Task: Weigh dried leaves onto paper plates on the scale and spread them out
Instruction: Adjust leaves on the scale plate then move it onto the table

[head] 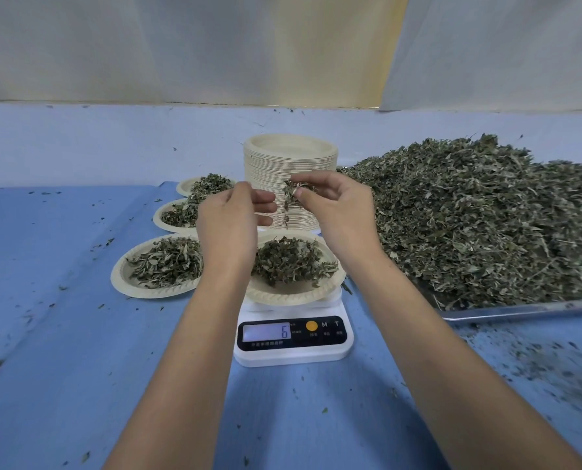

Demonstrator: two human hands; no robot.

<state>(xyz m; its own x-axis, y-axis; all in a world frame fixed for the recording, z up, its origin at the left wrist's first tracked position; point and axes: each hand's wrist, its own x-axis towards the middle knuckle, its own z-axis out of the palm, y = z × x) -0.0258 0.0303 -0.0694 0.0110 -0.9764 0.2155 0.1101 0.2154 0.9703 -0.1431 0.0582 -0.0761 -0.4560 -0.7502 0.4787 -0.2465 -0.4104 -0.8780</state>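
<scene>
1. Held both hands raised over the paper plate [293, 295] on the scale [294, 337], close together but not touching.
2. Pinched a small tuft of dried leaves [291, 195] in the right hand [344, 215], thumb against fingertips, strands dangling below.
3. Kept the left hand [230, 225] loosely curled with its back to the camera, fingers pointing toward the tuft; whether anything lay in it could not be told.
4. Carried a mound of leaves on the scale plate, directly below and between the two hands.
5. Showed a 6 on the scale display [266, 332], just nearer than the wrists.
6. Lined up three filled plates [157, 266] left of the left hand, running away from the camera.
7. Stood a tall stack of empty plates [289, 157] just beyond the fingers.
8. Heaped a big pile of loose leaves [479, 215] on a metal tray [520, 310] right of the right hand.
9. Scattered leaf crumbs over the blue cloth [62, 334] beneath both forearms.
</scene>
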